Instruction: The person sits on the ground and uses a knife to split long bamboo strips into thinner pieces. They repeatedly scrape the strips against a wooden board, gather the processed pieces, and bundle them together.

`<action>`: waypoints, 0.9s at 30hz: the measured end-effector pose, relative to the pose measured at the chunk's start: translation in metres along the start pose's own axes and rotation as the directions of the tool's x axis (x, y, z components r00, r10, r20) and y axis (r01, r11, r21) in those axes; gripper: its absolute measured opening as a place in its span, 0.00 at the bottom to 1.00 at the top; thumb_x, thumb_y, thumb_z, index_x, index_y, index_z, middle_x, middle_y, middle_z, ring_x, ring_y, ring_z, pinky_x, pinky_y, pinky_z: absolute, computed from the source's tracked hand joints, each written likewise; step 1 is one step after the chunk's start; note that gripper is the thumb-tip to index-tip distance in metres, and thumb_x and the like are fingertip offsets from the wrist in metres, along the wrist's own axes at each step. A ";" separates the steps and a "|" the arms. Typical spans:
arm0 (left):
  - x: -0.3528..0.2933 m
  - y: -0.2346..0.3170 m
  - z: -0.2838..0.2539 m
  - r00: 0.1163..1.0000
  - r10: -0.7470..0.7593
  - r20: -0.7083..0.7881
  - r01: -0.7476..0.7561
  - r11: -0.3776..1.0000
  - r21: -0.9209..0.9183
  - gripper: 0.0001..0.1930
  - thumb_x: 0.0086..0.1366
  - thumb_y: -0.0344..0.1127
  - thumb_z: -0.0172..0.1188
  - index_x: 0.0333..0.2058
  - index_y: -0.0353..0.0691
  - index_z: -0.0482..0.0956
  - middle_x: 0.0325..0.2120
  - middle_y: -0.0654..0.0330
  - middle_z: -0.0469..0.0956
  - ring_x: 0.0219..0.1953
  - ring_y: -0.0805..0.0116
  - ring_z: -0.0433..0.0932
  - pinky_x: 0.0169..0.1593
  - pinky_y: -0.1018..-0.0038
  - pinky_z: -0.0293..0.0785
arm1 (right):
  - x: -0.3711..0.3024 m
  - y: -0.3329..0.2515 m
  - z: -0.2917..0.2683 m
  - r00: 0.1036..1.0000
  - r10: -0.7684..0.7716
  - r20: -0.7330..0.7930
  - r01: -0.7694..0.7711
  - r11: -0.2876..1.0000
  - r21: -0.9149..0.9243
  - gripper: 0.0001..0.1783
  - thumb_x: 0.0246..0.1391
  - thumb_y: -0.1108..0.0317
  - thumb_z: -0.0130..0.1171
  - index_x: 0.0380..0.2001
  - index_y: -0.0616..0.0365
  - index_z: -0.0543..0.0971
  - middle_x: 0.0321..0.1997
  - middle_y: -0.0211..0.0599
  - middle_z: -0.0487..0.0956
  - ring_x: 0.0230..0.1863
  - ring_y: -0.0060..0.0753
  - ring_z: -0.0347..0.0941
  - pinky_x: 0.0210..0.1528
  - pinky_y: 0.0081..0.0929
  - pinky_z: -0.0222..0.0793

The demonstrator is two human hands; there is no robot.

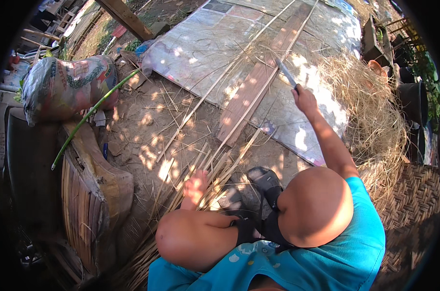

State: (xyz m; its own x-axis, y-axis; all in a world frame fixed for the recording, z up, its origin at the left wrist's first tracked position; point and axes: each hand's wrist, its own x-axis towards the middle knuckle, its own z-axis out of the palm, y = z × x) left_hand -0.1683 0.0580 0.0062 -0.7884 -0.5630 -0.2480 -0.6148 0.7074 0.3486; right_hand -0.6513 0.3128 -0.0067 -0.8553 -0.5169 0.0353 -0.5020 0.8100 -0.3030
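My right hand [305, 100] is wrapped round the handle of a knife [286, 73]. Its blade points forward and left, with the tip at a long, thin bamboo strip [259, 97]. That strip lies lengthwise along a brown wooden plank [249, 89] and runs back toward me. At its near end is my left hand [195, 186], low beside my knee, blurred and seemingly closed on the strip. Around and under this hand lies a bundle of split bamboo strips [224, 169]. Another pale strip [191, 116] stretches diagonally left of the plank.
A printed sheet [195, 63] covers the ground ahead, strewn with thin shavings. A heap of shavings [368, 92] rises at the right, beside a woven mat [409, 218]. To the left are a stuffed sack [69, 85], a green stalk [94, 111] and a wooden block [115, 189].
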 end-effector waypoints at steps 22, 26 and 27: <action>0.003 -0.013 0.026 0.998 -0.057 -0.019 0.057 0.998 0.018 0.20 0.75 0.51 0.50 0.31 0.40 0.73 0.18 0.46 0.77 0.22 0.40 0.78 0.29 0.49 0.75 | -0.128 -0.142 0.016 0.801 -0.479 0.360 0.370 0.868 0.331 0.23 0.69 0.48 0.50 0.59 0.48 0.72 0.41 0.58 0.79 0.38 0.67 0.79 0.42 0.56 0.75; -0.038 -0.047 0.012 0.977 0.180 -0.114 -0.171 0.982 0.086 0.15 0.76 0.46 0.50 0.32 0.44 0.74 0.13 0.48 0.75 0.15 0.46 0.77 0.18 0.56 0.72 | -0.060 -0.062 0.015 0.988 -0.144 0.050 0.132 0.972 0.194 0.20 0.69 0.48 0.49 0.52 0.50 0.74 0.31 0.58 0.80 0.34 0.65 0.79 0.38 0.54 0.76; -0.043 -0.054 0.007 0.989 0.138 -0.050 -0.139 0.990 -0.018 0.16 0.76 0.45 0.50 0.30 0.43 0.75 0.15 0.47 0.76 0.18 0.44 0.78 0.21 0.54 0.73 | -0.013 -0.010 -0.009 1.000 0.006 0.019 -0.006 1.000 0.001 0.21 0.69 0.49 0.49 0.50 0.55 0.75 0.31 0.59 0.81 0.35 0.65 0.80 0.39 0.54 0.77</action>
State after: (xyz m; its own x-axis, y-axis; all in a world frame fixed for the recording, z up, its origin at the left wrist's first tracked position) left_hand -0.1007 0.0471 -0.0087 -0.8637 -0.4804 -0.1524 -0.4987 0.7712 0.3957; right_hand -0.6364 0.3140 0.0042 -0.8558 -0.5170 0.0157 -0.4966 0.8128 -0.3047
